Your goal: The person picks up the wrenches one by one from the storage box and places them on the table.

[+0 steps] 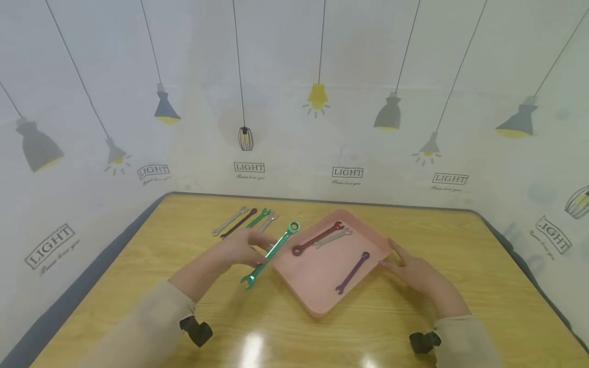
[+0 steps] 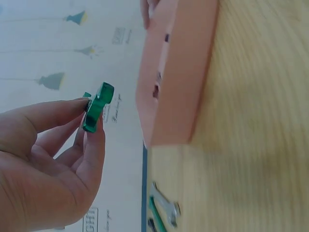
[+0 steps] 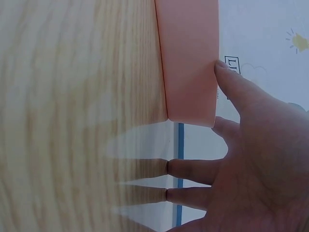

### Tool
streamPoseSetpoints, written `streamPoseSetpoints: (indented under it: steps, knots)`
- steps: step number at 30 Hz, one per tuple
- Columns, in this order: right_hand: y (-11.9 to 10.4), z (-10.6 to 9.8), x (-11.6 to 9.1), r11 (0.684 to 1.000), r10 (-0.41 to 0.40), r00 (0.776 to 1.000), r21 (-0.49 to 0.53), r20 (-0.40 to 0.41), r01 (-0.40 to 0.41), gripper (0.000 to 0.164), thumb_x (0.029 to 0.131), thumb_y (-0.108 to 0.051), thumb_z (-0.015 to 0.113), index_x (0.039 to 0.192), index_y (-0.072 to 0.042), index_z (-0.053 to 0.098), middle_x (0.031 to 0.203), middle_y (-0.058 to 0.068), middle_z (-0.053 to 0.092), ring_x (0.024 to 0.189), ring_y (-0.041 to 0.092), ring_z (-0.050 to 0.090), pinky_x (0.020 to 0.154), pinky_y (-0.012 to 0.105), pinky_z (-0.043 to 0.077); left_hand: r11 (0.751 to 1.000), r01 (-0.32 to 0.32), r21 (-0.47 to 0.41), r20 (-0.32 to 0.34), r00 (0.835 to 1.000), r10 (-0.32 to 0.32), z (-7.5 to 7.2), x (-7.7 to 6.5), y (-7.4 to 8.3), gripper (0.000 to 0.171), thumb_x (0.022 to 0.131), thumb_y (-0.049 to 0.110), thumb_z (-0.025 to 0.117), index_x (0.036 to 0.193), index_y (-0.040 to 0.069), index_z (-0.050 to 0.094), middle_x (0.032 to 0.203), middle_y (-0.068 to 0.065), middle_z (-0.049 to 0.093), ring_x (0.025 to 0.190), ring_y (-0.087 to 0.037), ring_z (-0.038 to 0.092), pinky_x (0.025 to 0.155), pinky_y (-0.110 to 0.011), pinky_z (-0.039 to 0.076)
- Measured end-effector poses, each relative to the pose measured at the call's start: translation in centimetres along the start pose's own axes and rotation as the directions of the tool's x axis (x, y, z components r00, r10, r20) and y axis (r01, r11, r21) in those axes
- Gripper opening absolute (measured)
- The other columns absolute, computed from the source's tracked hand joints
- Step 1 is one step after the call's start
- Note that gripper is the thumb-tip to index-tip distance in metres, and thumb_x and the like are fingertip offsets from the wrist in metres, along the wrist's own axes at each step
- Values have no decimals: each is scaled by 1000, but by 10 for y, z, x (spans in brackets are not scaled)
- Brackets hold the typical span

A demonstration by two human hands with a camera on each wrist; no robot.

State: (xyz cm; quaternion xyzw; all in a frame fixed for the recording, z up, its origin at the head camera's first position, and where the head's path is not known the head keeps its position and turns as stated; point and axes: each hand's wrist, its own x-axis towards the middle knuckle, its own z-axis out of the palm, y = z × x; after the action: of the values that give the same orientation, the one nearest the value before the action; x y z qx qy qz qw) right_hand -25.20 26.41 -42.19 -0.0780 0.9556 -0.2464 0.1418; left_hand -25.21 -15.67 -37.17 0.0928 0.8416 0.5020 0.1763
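My left hand (image 1: 239, 249) pinches a shiny green combination wrench (image 1: 276, 249) between thumb and fingers, near the left side of a pink tray (image 1: 303, 289). Its ring end points up toward the tray and its open end down toward me. In the left wrist view the green wrench (image 2: 99, 107) appears nearly end-on. Inside the tray lie a red wrench (image 1: 317, 239), a silver wrench (image 1: 333, 238) and a purple wrench (image 1: 352, 273). At the tray's right corner, my right hand (image 1: 416, 273) has its thumb against the rim; the right wrist view shows its other fingers spread, fingertips down at the tabletop.
Several wrenches lie in a row behind my left hand: a silver one (image 1: 229, 221), a dark red one (image 1: 239, 223), a green one (image 1: 258, 218) and another silver one (image 1: 269, 222). The wooden table (image 1: 184, 337) ends at a wall covering printed with lamps.
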Motion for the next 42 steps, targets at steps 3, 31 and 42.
streamPoseSetpoints:
  steps: [3,31,42]
  knots:
    - [0,1,0,1000,6,1000,-2,5,-6,86,96,-62,41,157,-14,5,140,39,36,120,59,43,96,72,31,999,32,19,-8,999,-31,-11,-7,-12,49,81,-8,69,128,4,62,112,-12,65,95,-25,66,76,-36,57]
    - [0,-1,-2,1000,-7,1000,13,-4,7,85,96,-61,42,157,-15,6,139,39,39,119,59,43,97,72,30,959,252,130,-107,965,-239,-52,-37,-79,47,76,-13,70,122,-4,63,96,-11,68,79,-21,66,68,-34,58]
    - [-3,-3,-4,1000,4,1000,17,10,-4,85,96,-61,42,157,-15,4,140,40,35,117,57,47,96,72,32,940,216,264,-132,974,-186,-54,-36,-91,41,74,-15,70,114,-6,66,91,-9,69,79,-19,64,67,-33,57]
